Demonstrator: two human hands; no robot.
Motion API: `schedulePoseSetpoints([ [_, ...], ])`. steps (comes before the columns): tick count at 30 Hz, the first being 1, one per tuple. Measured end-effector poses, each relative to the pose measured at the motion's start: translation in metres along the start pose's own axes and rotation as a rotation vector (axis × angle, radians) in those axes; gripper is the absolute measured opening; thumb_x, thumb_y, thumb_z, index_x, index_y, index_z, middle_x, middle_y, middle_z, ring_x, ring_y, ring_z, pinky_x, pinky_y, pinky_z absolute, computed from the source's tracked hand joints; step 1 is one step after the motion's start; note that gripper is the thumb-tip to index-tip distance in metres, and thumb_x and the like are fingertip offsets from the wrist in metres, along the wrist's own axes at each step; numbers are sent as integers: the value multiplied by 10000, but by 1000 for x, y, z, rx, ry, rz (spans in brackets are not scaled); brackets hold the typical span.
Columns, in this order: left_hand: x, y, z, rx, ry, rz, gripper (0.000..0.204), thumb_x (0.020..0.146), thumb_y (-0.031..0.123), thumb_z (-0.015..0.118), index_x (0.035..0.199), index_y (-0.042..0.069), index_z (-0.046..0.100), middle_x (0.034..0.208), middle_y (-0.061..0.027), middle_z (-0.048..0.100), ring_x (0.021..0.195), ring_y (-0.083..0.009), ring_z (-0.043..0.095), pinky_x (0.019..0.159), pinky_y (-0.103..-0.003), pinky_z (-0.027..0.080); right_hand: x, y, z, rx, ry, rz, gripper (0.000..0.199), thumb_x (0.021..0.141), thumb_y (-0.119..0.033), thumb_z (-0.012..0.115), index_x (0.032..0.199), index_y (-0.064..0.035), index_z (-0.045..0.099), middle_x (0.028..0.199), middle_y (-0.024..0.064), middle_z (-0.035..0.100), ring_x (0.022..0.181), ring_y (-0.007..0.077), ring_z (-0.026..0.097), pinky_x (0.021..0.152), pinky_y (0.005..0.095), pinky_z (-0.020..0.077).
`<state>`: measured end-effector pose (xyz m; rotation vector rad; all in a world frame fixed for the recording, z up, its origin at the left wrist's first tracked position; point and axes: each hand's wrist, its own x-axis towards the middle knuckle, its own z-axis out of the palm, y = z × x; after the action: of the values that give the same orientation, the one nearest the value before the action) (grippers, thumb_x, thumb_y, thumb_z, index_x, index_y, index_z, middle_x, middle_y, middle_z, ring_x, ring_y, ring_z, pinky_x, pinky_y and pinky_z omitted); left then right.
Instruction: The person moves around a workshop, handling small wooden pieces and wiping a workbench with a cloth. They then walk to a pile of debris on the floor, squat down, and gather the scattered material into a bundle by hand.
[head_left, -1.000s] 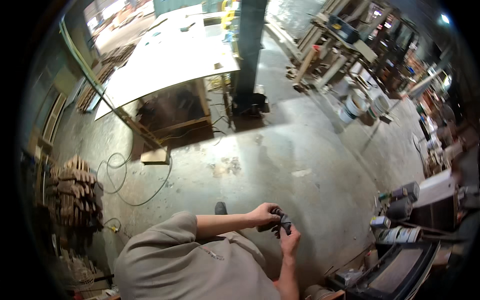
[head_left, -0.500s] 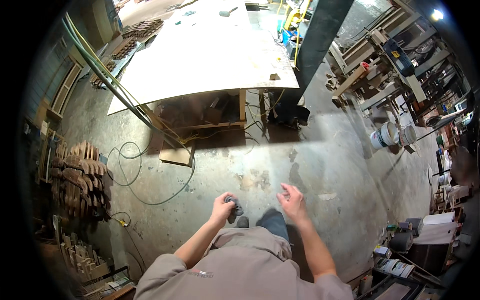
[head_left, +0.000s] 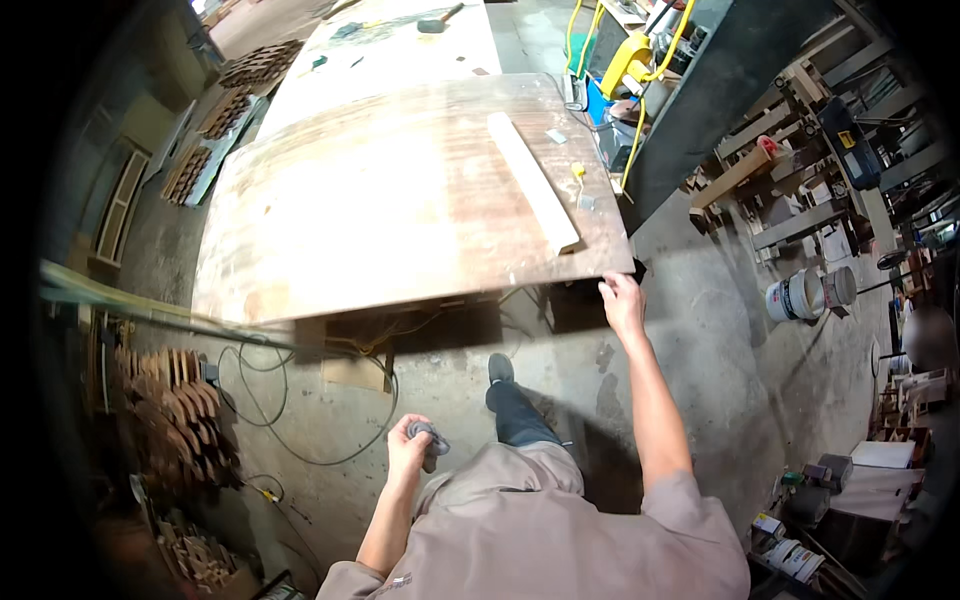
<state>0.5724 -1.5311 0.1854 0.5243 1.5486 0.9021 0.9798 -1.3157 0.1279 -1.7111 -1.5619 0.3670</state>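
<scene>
My left hand (head_left: 405, 452) is closed around a crumpled grey bundle, perhaps cloth (head_left: 430, 438), held low beside my body. Ahead stands a large wooden worktable (head_left: 360, 220) with a worn, pale brown top. At its near right corner is my right hand (head_left: 624, 305), arm stretched out, fingers partly bent and apart, with nothing seen in them. The fingertips are at the table edge; whether they press on it cannot be made out. A long pale strip of wood (head_left: 533, 185) lies on the tabletop near that corner.
A dark post (head_left: 690, 110) rises right of the table, by a yellow tool or stand (head_left: 627, 62). Hoses (head_left: 130, 300) hang at left and coil on the floor. Curved wooden pieces (head_left: 180, 410) are stacked at left. White buckets (head_left: 795, 297) stand at right.
I have stepped closer to the table, and more of its top shows. My right hand has reached forward to its corner. My left hand keeps the grey bundle.
</scene>
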Motion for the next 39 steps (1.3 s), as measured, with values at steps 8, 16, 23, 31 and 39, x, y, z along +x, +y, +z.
schedulePoseSetpoints([
  [8, 114, 100, 11, 27, 60, 39, 210, 716, -68, 518, 891, 22, 592, 779, -7, 567, 672, -88, 535, 630, -224, 468, 198, 22, 70, -393, -176, 56, 373, 756, -125, 798, 1101, -36, 688, 1083, 190, 640, 1033, 374, 623, 869, 449, 515],
  [16, 210, 163, 19, 39, 10, 47, 223, 755, -65, 518, 933, 21, 623, 734, -18, 601, 592, -83, 558, 527, -223, 459, 253, 15, 88, -291, -420, 245, 293, 716, -128, 814, 969, -47, 692, 887, 150, 717, 870, 316, 697, 784, 405, 545],
  [23, 334, 211, 31, 325, -128, 332, 292, 771, -13, 568, 1054, 18, 631, 863, -67, 643, 801, -180, 609, 759, -293, 502, 362, 8, 165, -122, -107, 295, 332, 723, -142, 804, 1030, -58, 712, 937, 158, 734, 891, 304, 709, 794, 385, 546],
  [31, 356, 308, 40, 798, 229, 891, 444, 748, 55, 687, 1180, 8, 592, 1267, -206, 557, 1166, -372, 539, 1007, -443, 439, 407, -18, 198, -489, -199, 366, 286, 713, -197, 830, 922, -35, 721, 921, 194, 720, 916, 340, 695, 802, 421, 537],
  [39, 377, 314, 101, -714, -360, -96, 502, 964, 419, 589, 1237, -3, 582, 1245, -175, 630, 1187, -272, 581, 1052, -409, 437, 309, -119, 217, 375, -395, 250, 266, 748, -177, 838, 904, -28, 684, 823, 95, 715, 762, 180, 680, 705, 343, 542],
])
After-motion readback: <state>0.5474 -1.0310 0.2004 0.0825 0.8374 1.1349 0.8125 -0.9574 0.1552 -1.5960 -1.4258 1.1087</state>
